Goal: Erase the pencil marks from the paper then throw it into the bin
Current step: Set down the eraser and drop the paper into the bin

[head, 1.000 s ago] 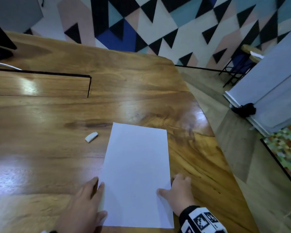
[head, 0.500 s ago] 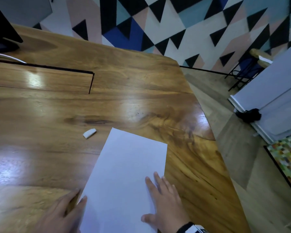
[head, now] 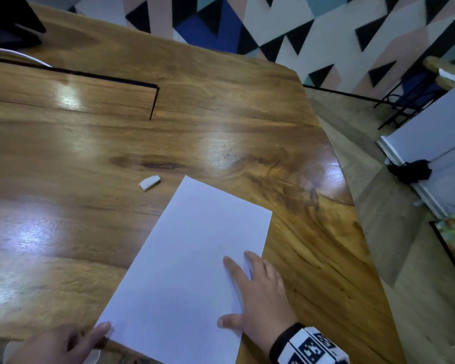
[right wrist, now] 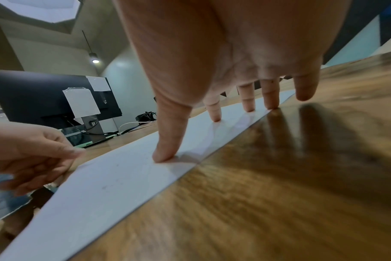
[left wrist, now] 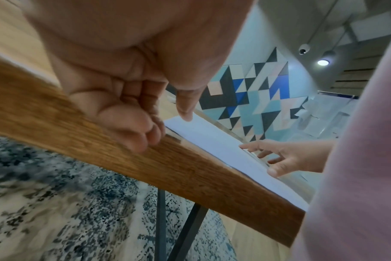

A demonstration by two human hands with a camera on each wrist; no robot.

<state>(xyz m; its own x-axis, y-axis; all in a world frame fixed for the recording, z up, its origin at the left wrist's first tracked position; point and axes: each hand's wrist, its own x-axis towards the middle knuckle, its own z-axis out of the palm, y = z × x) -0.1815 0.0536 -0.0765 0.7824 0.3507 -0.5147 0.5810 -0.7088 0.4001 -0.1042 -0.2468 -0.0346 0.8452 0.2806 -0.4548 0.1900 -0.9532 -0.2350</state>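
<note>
Paper [head: 192, 271] lies skewed toward one o'clock at the bench's [head: 221, 122] near edge, pinned by the flat, spread right hand [head: 260, 298] while the left hand [head: 63, 342] pinches its seven-o'clock corner, probably for sliding it off the bench; the eraser [head: 149, 182] lies untouched at eleven.

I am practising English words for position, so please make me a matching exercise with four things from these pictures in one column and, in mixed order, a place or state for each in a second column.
Column 1
1. eraser
2. paper
3. right hand
4. left hand

Column 2
a. fingers spread flat, pressing on the sheet
b. lies alone on the table, untouched
c. at the near table edge, thumb at the sheet's corner
d. lies turned at an angle, its near corner over the table edge

Pairs: 1-b, 2-d, 3-a, 4-c
</note>
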